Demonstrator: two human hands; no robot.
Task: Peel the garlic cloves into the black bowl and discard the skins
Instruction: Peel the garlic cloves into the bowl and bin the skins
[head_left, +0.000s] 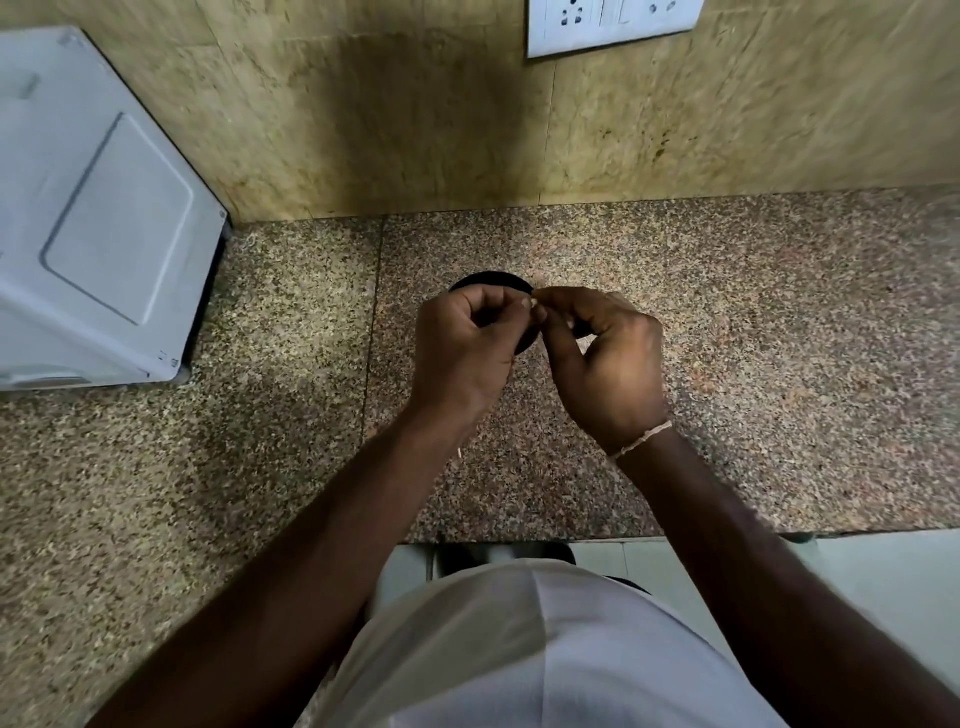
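A smooth white boxy appliance (98, 218) stood at far left on the speckled granite counter (753, 364); the left hand (462, 348), fingers curled, and the right hand (605, 358) pinched one small pale garlic clove (531, 302) between their fingertips, above the round black bowl (491, 280), mostly hidden behind them; a thin thread bracelet (641, 440) circled the right wrist.

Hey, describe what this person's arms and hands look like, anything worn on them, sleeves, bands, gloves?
Both forearms are bare to the bottom edge of the frame, with no sleeves in sight. The left hand has no glove, and no ring or band shows on it. The right hand is also ungloved; a thin pale thread band circles its wrist. The person wears a white garment on the body.
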